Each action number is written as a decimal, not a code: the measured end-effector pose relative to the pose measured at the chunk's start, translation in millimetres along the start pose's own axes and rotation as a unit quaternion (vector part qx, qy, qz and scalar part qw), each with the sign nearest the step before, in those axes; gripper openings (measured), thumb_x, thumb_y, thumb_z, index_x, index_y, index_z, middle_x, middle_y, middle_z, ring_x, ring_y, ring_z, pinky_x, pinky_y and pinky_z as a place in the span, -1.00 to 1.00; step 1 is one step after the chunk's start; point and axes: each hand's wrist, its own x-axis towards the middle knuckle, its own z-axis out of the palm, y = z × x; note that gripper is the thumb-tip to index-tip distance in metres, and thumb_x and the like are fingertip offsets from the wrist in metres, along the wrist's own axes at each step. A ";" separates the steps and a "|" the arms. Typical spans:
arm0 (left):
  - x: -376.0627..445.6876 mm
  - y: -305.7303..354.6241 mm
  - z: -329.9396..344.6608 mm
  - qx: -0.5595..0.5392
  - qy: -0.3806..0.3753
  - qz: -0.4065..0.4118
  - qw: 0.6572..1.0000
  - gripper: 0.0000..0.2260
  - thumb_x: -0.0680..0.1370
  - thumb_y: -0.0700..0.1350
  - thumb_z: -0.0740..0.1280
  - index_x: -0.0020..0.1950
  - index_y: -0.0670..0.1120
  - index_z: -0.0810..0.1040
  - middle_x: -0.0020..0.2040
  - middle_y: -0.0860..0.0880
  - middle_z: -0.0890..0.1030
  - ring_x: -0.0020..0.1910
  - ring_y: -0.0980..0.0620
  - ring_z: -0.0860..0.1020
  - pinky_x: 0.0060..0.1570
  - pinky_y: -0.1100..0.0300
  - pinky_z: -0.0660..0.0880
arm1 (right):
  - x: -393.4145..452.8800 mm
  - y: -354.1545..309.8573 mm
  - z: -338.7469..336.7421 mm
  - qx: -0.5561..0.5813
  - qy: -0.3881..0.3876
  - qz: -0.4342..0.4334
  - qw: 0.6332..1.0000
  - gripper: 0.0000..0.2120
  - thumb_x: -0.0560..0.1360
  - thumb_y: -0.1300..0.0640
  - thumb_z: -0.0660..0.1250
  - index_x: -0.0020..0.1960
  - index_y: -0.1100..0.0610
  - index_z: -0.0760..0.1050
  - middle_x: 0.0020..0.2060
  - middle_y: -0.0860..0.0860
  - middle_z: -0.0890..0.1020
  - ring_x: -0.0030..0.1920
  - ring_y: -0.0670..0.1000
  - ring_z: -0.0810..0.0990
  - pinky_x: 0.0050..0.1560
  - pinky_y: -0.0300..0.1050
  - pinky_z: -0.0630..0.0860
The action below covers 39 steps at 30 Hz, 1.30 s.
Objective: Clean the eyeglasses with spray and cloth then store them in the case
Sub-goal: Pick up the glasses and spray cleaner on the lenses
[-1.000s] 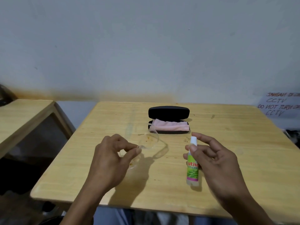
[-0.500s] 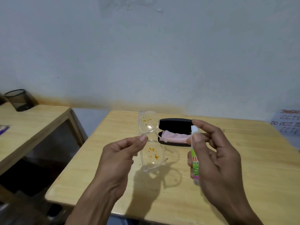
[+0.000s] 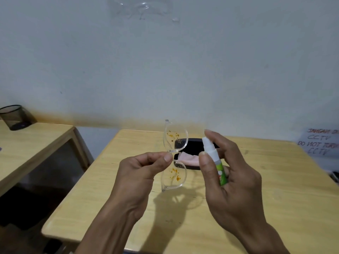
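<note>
1. Two hands are raised above the wooden worktop [image 3: 275, 208]: the left hand [image 3: 139, 178] pinches the bridge of the clear-framed eyeglasses [image 3: 174, 156], turned on end with orange specks on both lenses.
2. The right hand [image 3: 231, 180] grips the spray bottle [image 3: 214, 160] upright, just right of the glasses, forefinger over its white top.
3. Farther back lies the open black case [image 3: 192, 143], a pink cloth [image 3: 189, 160] inside.
4. A dark cup [image 3: 14, 117] stands far left on another worktop [image 3: 27, 143].

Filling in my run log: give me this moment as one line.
left hand: pinches glasses | lenses: orange specks | right hand: holds spray bottle | case: open, cloth inside
</note>
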 end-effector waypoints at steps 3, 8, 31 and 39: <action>2.9 -2.0 -0.1 0.005 0.008 0.026 1.000 -0.84 0.31 -0.17 0.53 -0.16 -0.21 0.72 -0.18 -0.09 0.76 -0.22 0.22 0.67 -0.11 0.32 0.41 | -2.5 -1.7 0.2 -0.022 0.017 -0.027 0.999 -0.64 0.58 0.00 0.25 0.36 -0.06 0.45 -0.04 -0.36 0.52 -0.31 -0.36 0.47 -0.21 -0.53 0.34; 9.0 -1.5 1.9 0.037 0.021 0.067 0.997 -0.83 0.30 -0.12 0.56 -0.17 -0.17 0.75 -0.14 -0.20 0.74 -0.12 0.06 0.66 -0.06 0.27 0.48 | 2.2 -5.7 1.6 -0.055 0.040 -0.087 0.994 -0.66 0.58 0.12 0.26 0.34 0.10 0.50 -0.07 -0.17 0.58 -0.18 -0.48 0.41 -0.08 -0.61 0.29; 8.9 -0.6 6.8 0.073 0.023 0.118 0.990 -0.78 0.25 0.03 0.54 -0.23 -0.08 0.75 -0.09 -0.18 0.71 0.09 -0.28 0.56 0.21 -0.11 0.51 | 23.6 1.0 15.7 -0.099 0.078 -0.144 0.982 -0.76 0.57 0.15 0.30 0.17 0.19 0.62 -0.21 0.09 0.69 -0.36 0.09 0.62 -0.36 -0.15 0.45; 10.5 3.5 1.7 0.041 0.018 0.098 0.994 -0.80 0.29 -0.04 0.55 -0.20 -0.14 0.75 -0.08 -0.23 0.72 -0.08 -0.05 0.60 0.13 0.02 0.53 | 19.1 -1.2 15.2 -0.081 0.082 -0.146 0.983 -0.75 0.57 0.16 0.30 0.21 0.19 0.58 -0.14 0.05 0.70 -0.23 -0.12 0.52 -0.20 -0.46 0.40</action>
